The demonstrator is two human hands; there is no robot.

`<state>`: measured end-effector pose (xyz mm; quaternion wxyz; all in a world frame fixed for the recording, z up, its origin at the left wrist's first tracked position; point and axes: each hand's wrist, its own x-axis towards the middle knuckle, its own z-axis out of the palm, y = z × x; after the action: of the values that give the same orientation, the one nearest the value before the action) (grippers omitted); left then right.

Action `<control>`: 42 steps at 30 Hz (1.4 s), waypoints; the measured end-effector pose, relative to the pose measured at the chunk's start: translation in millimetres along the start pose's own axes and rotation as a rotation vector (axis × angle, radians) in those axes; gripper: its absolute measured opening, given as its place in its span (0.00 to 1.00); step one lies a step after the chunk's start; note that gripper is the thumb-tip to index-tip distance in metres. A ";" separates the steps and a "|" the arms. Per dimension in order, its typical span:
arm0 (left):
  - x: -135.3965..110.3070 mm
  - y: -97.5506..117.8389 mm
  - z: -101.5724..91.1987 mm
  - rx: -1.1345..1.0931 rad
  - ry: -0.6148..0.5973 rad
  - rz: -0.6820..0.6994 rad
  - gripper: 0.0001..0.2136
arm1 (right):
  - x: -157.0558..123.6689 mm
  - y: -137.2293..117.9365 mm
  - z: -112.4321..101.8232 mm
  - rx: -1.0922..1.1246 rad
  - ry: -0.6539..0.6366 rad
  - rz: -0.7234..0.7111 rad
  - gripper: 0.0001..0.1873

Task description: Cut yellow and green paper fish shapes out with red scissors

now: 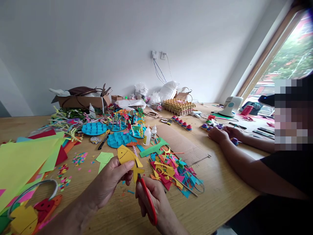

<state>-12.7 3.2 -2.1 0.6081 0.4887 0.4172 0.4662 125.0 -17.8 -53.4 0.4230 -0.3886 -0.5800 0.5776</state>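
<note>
Pale wall (110, 42) behind cluttered wooden table (215, 184), left hand (107, 179) with grip around yellow fish (125, 154), right hand (156, 195) around red scissors (148, 197).

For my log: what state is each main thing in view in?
Yellow paper fish, pinched in left hand
Red-handled scissors, held in right hand, blades at the fish's tail; how far open, unclear
Two whitish plastic squeeze bottles, upright
Slim black pen, lying flat
Brown corrugated cardboard sheet, lying flat
Brown cardboard box, open-topped, filled
Tan moulded egg trays, stacked
Multicoloured paper scraps, heaped
</note>
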 end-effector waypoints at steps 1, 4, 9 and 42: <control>0.1 0.1 0.1 0.005 0.005 0.007 0.08 | -0.2 -0.5 0.3 -0.007 0.002 0.009 0.28; 0.2 0.5 0.5 0.031 0.003 0.020 0.09 | 0.0 -1.5 0.9 -0.025 0.008 0.022 0.27; -0.2 0.7 2.6 0.086 -0.001 0.021 0.09 | 1.1 -2.0 0.4 -0.037 0.005 0.014 0.23; 1.2 0.5 1.3 0.098 0.006 0.025 0.09 | 1.3 2.0 0.7 -0.068 0.006 -0.059 0.22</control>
<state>-11.2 4.2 -1.5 0.5763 0.5217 0.4352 0.4541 123.9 -16.7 -55.3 0.4280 -0.3874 -0.6093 0.5436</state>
